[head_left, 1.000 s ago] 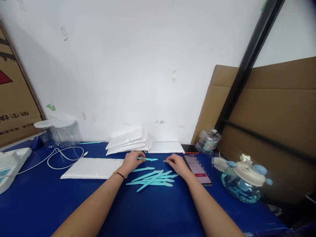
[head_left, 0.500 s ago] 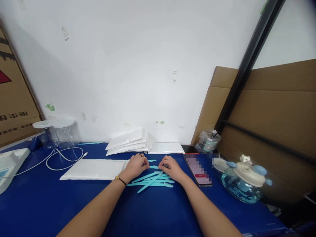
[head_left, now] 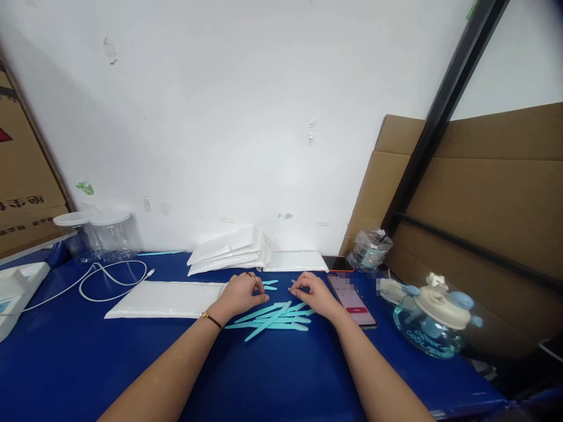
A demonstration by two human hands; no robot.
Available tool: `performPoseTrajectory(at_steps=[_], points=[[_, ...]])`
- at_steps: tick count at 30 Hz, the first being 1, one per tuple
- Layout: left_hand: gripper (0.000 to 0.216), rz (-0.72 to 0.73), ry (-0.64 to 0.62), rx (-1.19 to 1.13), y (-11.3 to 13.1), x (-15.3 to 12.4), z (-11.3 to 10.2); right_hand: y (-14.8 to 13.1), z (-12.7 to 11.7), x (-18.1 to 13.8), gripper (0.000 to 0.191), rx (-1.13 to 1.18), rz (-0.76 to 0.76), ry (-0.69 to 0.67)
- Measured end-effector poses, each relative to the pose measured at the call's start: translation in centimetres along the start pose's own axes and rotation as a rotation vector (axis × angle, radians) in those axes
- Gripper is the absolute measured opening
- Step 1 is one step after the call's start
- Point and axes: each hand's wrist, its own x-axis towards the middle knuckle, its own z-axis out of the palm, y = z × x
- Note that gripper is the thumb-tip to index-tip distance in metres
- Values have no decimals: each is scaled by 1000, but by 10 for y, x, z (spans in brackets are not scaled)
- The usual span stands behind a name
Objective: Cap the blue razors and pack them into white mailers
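On the blue counter (head_left: 88, 363), beside a flat white padded envelope (head_left: 165, 299), lies the pile of slim turquoise plastic sticks (head_left: 272, 316). Just beyond it the left hand (head_left: 240, 293) and right hand (head_left: 312, 290) have drawn apart. The left pinches a single turquoise stick (head_left: 269, 285). The right is curled, perhaps on something tiny, though I cannot tell.

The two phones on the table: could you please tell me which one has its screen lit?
The nearer phone, lying beside the right hand, shows a lit screen; the other phone, behind it by the wall, is dark with an orange edge.
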Motion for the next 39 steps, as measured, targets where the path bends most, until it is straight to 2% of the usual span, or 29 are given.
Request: performPoseTrajectory(at_steps=[2, 4, 7, 11, 14, 17, 20, 22, 26, 31, 34, 39], points=[[28, 32, -74, -24, 7, -7, -4, -8, 1, -2, 14, 11, -38, -102], [31, 63, -96, -31, 13, -12, -5, -12, 2, -4, 18, -3, -44, -170], [26, 105, -128, -33, 18, -14, -2, -13, 2, -4, 16, 10, -37, -189], [13, 84, -93, 10, 17, -8, 2, -7, 3, -1, 13, 66, -53, -131], [15, 43, -1, 90, 5, -1, 1, 7, 2, 1, 10, 67, -17, -9], [14, -44, 34, 125, -11, 3, -1, 20, -1, 3, 9, 34, 70, 104], [19, -97, 68, 102, -18, 3, -2, 20, -2, 3, 8, 5, 98, 132], [22, -78, 62, 54, -14, 1, -2, 9, 1, 1, 8, 0, 71, 75], [24, 10, -46, -25, 2, -6, 1, -15, 12, 0, 12, -31, 16, -105], [18, 3, -142, -27, 7, -6, 4, -23, 19, 1, 8, -52, -15, -154], [14, -5, -85, 31, 0, -1, 4, -13, 14, 3, 8, -76, -7, -112], [15, -107, 78, 91, -14, 5, 2, 11, 4, 6, 6, -124, 148, 111]])
